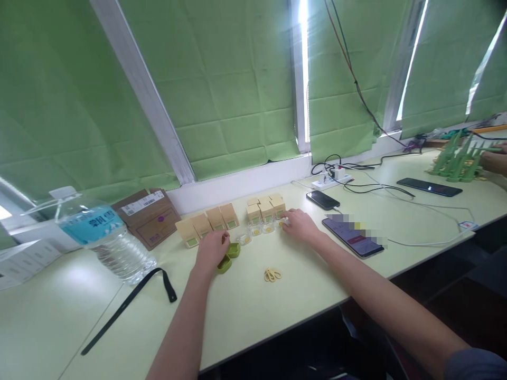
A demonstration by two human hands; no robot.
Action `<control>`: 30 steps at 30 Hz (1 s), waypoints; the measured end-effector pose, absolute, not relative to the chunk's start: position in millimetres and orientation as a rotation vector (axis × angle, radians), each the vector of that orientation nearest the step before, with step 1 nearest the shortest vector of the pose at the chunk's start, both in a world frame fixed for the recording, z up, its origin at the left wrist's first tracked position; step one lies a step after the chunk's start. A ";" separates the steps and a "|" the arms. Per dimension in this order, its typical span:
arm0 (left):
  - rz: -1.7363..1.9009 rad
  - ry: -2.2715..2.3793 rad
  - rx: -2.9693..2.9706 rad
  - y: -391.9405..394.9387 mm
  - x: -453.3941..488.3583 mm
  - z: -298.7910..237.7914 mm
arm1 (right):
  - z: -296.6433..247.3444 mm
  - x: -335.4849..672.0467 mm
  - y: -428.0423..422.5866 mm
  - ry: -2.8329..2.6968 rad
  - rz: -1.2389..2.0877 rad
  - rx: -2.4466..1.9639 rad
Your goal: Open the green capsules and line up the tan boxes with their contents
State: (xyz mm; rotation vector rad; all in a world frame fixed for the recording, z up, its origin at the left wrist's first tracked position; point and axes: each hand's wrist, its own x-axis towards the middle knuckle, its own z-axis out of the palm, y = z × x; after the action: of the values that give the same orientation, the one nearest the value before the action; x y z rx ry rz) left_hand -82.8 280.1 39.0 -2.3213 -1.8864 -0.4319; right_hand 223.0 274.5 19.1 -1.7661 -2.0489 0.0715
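My left hand [214, 247] is closed, fingers curled, at the left edge of an opened olive-green case [233, 250]. What it holds, if anything, is hidden. My right hand [300, 225] has its fingertips closed on a small clear container [281, 224] with something yellow in it, at the right end of a row. Similar clear containers [268, 227] stand to its left, in front of a cluster of small kraft boxes [266, 208]. Behind my left hand, several kraft cards [214, 217] with green labels stand in a row. Nearer me lies a bundle of cream-coloured loops [272, 274].
On the left are a large water bottle [106, 232], a cardboard box [152, 219] and a black strap [130, 301]. Two phones [322, 199] [352, 236] lie right of my right hand, with a power strip [331, 181] and cables behind. Another person's hand [495, 160] is beside green spiky pieces [459, 161].
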 end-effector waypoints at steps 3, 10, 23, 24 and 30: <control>-0.429 -1.885 -2.330 279.9 -80.3 38.6 | 19.0 223.0 274.8 -2.045 0.072 -1.749; -0.431 -1.892 -2.326 277.4 -77.7 39.8 | 18.0 218.0 273.9 -2.045 0.018 -1.676; -0.410 -1.905 -2.320 272.0 -75.0 41.0 | 71.8 139.0 345.2 -2.403 -0.184 -1.546; -0.408 -1.908 -2.318 271.4 -74.7 41.0 | 74.2 134.5 351.2 -2.428 -0.190 -1.551; -0.419 -1.892 -2.314 269.5 -73.4 40.4 | 79.3 121.0 367.2 -2.617 -0.228 -1.547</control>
State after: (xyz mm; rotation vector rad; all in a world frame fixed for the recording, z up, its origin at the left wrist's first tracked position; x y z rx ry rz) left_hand -73.4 269.5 40.4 -2.3139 -1.8917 -0.4190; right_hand 121.0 367.2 79.3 -1.5473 -2.6165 -0.2278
